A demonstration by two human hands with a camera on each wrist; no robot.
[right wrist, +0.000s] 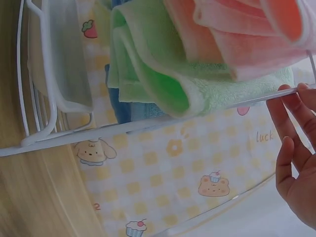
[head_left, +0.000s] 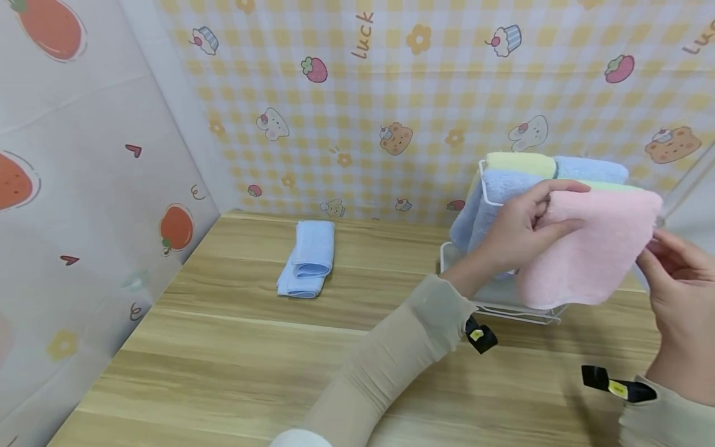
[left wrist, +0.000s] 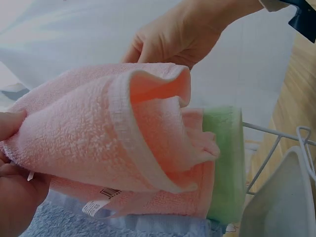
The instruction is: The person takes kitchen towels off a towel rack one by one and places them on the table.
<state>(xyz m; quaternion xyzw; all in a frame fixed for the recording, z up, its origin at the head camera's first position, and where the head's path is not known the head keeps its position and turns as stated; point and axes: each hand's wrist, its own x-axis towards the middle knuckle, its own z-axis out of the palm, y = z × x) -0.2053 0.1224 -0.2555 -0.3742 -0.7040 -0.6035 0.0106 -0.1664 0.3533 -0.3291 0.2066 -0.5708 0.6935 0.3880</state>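
Observation:
A folded pink towel (head_left: 600, 248) hangs at the front of a white wire rack (head_left: 485, 180). My left hand (head_left: 516, 220) grips its upper left part, thumb in front; in the left wrist view its layers bulge open and a white label (left wrist: 96, 206) shows. At the towel's right edge, my right hand (head_left: 681, 279) pinches the rack's side bar (right wrist: 212, 106) in the right wrist view. Behind the pink one hangs a green towel (right wrist: 148, 64). Blue towels (head_left: 511, 183) and a yellow towel (head_left: 519, 162) hang further back.
A folded light blue towel (head_left: 313, 254) lies on the wooden table (head_left: 234, 347), left of the rack. The rack's base holds a pale tray (right wrist: 69, 64). Patterned cloth (head_left: 357, 105) stands behind the table, with another printed cloth (head_left: 106, 174) at the left.

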